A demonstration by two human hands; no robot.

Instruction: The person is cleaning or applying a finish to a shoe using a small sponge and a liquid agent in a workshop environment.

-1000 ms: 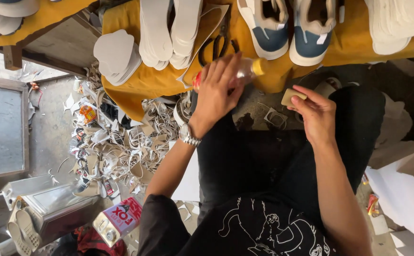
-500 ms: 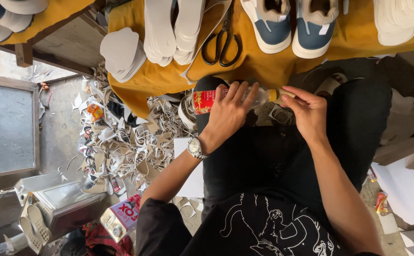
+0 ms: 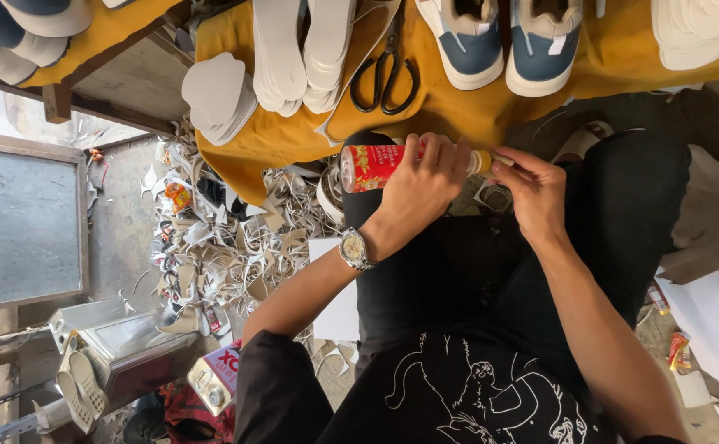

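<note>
Partly, left hand (image 3: 422, 182) hides bottle (image 3: 369, 167) (cap unseen)

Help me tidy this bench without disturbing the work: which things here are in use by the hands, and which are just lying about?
In use:
- red-labelled bottle, lying sideways, held by the left hand
- its cap end, pinched by the right hand

Lying about:
- black scissors
- pair of blue and white shoes
- stacks of white insoles
- white offcuts on the floor

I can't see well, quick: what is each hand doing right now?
Left hand: closed around a red-labelled bottle.
Right hand: fingers pinched at the bottle's cap end.
</note>
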